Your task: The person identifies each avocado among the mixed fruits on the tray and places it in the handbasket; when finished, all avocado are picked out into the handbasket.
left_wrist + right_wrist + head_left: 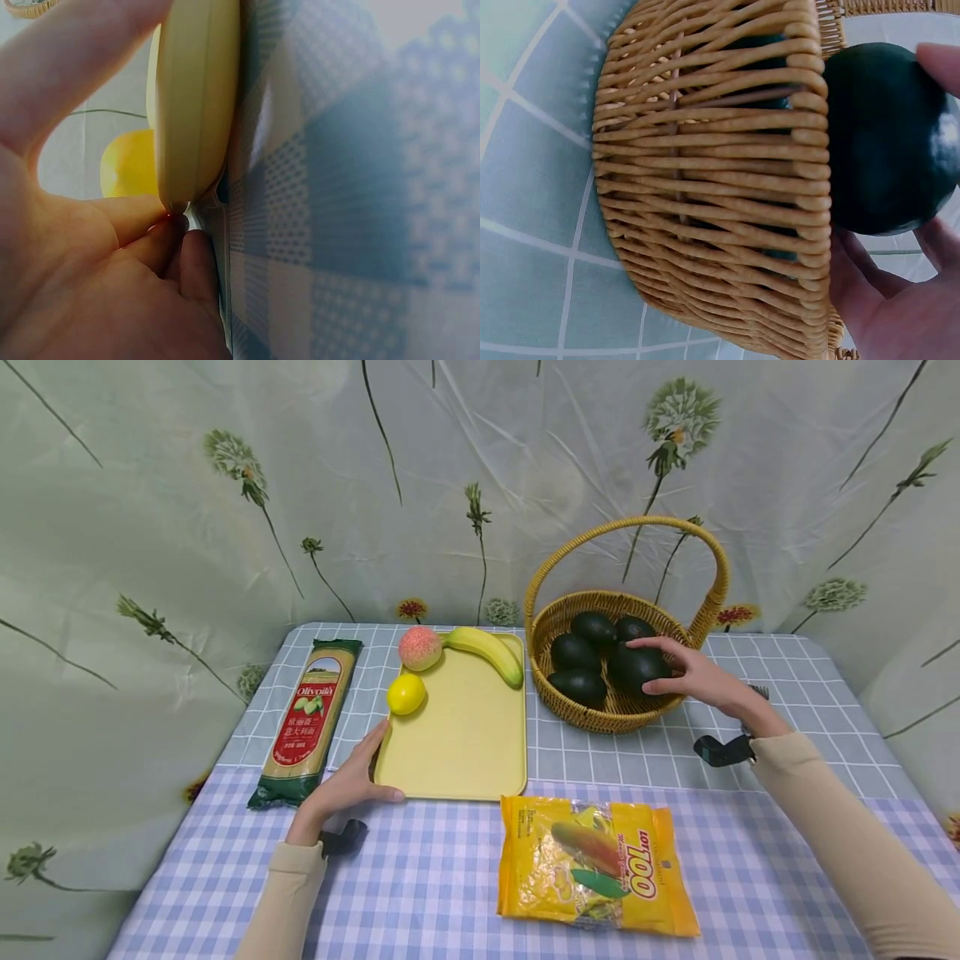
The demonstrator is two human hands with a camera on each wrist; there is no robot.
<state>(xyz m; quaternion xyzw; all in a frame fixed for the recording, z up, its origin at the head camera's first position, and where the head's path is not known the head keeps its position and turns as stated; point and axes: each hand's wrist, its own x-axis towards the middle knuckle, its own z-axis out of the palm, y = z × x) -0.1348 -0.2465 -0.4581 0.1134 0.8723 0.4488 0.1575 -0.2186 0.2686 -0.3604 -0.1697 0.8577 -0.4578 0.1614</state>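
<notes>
In the head view, my right hand (705, 678) grips a dark green avocado (632, 668) at the right side of the wicker basket (611, 721). The right wrist view shows this avocado (889, 139) at the height of the basket's rim (810, 180), with thumb and fingers around it. Several other dark avocados (576, 687) lie inside the basket. My left hand (351, 781) holds the near left corner of a yellow tray (453, 752), thumb along the front edge and fingers at the left side. In the left wrist view, its fingertips touch the tray's edge (191, 112).
On the tray are a peach (420, 648), a lemon (406, 694) and a banana (486, 652). A pasta packet (307, 722) lies left of the tray. In front lies a yellow candy bag (596, 864). The basket's tall handle (630, 524) arches above it. A flowered curtain (450, 485) hangs behind.
</notes>
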